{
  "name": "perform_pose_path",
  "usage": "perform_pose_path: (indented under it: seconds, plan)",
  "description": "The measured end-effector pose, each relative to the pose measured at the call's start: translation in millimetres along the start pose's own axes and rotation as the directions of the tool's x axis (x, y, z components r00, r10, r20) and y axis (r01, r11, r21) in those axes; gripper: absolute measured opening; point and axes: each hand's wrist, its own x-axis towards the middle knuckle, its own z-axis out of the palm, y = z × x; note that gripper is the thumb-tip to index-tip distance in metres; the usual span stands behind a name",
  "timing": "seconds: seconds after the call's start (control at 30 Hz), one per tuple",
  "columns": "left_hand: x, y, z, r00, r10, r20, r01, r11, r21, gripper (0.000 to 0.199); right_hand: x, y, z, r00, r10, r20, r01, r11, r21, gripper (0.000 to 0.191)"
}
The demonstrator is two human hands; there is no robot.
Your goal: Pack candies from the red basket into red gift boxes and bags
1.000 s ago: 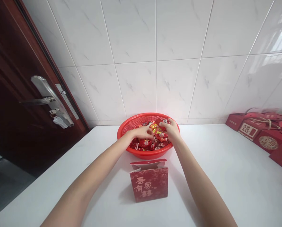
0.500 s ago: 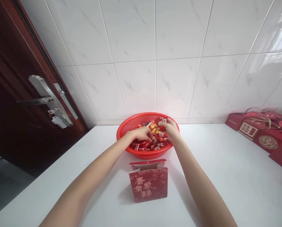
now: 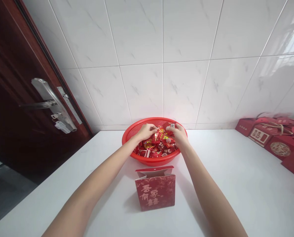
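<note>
A red plastic basket (image 3: 127, 135) holds a heap of wrapped candies (image 3: 159, 144), mostly red with gold and yellow bits. Over its left half, my left hand (image 3: 147, 131) is closed, thumb and fingers pinched just above the candies; what they grip, if anything, is hidden. At the right rim my right hand (image 3: 180, 135) pinches a dark red wrapped candy (image 3: 171, 126) bearing a white label with dark print. Between my forearms stands a red paper gift box (image 3: 157, 194) with pale characters on its front, its top open.
Several red gift boxes (image 3: 280, 146) are grouped at the right side of the white table (image 3: 223, 171), some with a twine tie. White tiled wall (image 3: 142, 92) rises right behind the basket. On the left is a dark wooden door (image 3: 11, 98) with keys hanging in its lock.
My left hand has lifted from the candies in the middle of the basket and moved up, back and slightly left. My right hand stays nearly still with its candy.
</note>
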Motion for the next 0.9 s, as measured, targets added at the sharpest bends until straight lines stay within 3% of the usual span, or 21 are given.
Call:
perform_pose_path:
  seconds: [0.2,0.33,0.47,0.57,0.7,0.8,0.9]
  plan:
    - [-0.8,-4.5,-1.0,0.997,-0.078,0.003,0.077,0.99,0.116,0.019,0.6,-0.4,0.3,1.0,0.002,0.001,-0.002,1.0,0.0,0.022]
    - [-4.7,-7.4,-3.0,0.979,-0.152,0.134,0.124,0.972,0.198,0.012,0.7,-1.0,0.3,1.0,0.005,-0.001,-0.005,1.0,-0.004,0.023]
    - [-7.7,-7.2,-3.1,0.95,-0.187,0.251,0.134,0.967,0.215,0.024,0.6,-1.1,0.4,1.0,0.007,0.0,-0.007,1.0,-0.01,0.023]
    - [-7.9,-7.0,-3.4,0.94,-0.203,0.273,0.151,0.968,0.202,0.029,-0.1,-1.7,0.4,1.0,0.008,0.0,-0.008,1.0,-0.017,0.023]
    - [-5.1,-7.6,-6.1,0.963,-0.176,0.206,0.155,0.981,0.113,0.025,-0.9,-2.3,0.3,1.0,0.004,-0.002,-0.004,1.0,-0.021,0.022]
    - [-1.6,-6.0,-8.2,0.988,-0.128,0.083,0.131,0.991,-0.031,0.018,-1.0,-1.8,0.0,1.0,-0.002,0.007,0.002,1.0,-0.02,0.021]
    - [0.3,-0.9,-8.8,0.995,-0.083,-0.047,0.071,0.976,-0.207,0.032,-0.6,-1.4,-0.5,1.0,-0.008,0.027,0.009,1.0,-0.01,0.021]
